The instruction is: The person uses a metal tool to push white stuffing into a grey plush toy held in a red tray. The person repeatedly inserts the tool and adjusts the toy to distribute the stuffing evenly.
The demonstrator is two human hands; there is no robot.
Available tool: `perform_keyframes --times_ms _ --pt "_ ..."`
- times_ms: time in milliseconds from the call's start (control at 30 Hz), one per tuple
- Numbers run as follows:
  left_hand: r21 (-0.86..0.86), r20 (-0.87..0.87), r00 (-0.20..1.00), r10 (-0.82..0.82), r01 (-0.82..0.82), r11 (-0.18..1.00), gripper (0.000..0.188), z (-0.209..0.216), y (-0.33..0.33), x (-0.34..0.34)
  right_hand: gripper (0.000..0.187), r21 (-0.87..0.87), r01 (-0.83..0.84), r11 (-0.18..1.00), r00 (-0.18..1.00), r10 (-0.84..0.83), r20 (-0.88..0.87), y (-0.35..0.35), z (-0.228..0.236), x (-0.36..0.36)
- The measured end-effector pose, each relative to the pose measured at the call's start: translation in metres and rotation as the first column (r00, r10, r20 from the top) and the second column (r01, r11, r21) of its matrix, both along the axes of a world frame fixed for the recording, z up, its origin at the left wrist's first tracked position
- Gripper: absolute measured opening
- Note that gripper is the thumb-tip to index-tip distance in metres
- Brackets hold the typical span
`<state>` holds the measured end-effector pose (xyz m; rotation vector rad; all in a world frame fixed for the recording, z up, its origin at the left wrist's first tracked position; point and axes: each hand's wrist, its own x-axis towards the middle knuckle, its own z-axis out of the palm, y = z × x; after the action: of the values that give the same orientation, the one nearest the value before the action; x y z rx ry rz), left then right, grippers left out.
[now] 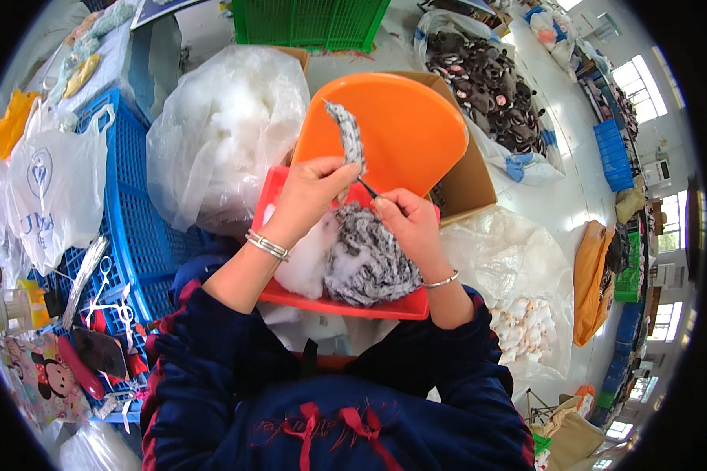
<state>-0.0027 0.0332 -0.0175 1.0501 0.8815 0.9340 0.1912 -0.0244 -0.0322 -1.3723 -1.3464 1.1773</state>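
My left hand [320,191] pinches the lower end of a curved, furry black-and-white plush tail [346,132], which stands up from the fingers with its tip bent left. In my closed right hand [408,224] is a thin dark tool [367,188] that points up and left to the tail's lower end. Whether the tool's tip is inside the tail is hidden by my left fingers. Under both hands a red tray [346,309] sits at my lap. It holds white stuffing [305,263] on the left and a heap of similar furry pieces [373,263] on the right.
Beyond the tray stands an orange chair back [393,118], before a cardboard box [470,184]. At left are a clear bag of stuffing [228,129] and a blue crate [137,228] with scissors [102,279] beside it. Bags of dark plush pieces [487,90] and pale pieces [522,330] lie right.
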Motion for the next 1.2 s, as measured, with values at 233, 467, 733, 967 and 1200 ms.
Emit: perform_keyframes --times_ms 233,467,733,967,1200 --pt "-0.06 0.175 0.983 0.062 -0.052 0.997 0.026 -0.009 -0.005 0.012 0.018 -0.124 0.013 0.992 0.977 -0.039 -0.21 -0.006 -0.002 -0.008" --pt "0.003 0.14 0.99 -0.013 0.012 1.0 0.024 -0.01 -0.006 0.015 0.02 -0.077 -0.001 0.997 0.962 -0.02 -0.273 -0.007 0.001 -0.007" --pt "-0.071 0.313 0.916 0.25 -0.24 0.968 0.015 -0.01 0.033 -0.023 0.014 -0.122 -0.305 0.945 0.896 0.328 0.299 -0.009 0.019 0.033" --pt "-0.094 0.27 0.94 0.211 -0.192 0.977 0.016 -0.005 0.029 -0.019 0.014 -0.196 -0.598 0.777 0.392 0.497 0.774 -0.03 0.011 0.021" --pt "-0.089 0.181 0.97 0.161 -0.147 0.985 0.017 -0.009 0.027 -0.021 0.014 -0.166 -0.491 0.855 0.621 0.478 0.621 -0.015 0.007 0.042"
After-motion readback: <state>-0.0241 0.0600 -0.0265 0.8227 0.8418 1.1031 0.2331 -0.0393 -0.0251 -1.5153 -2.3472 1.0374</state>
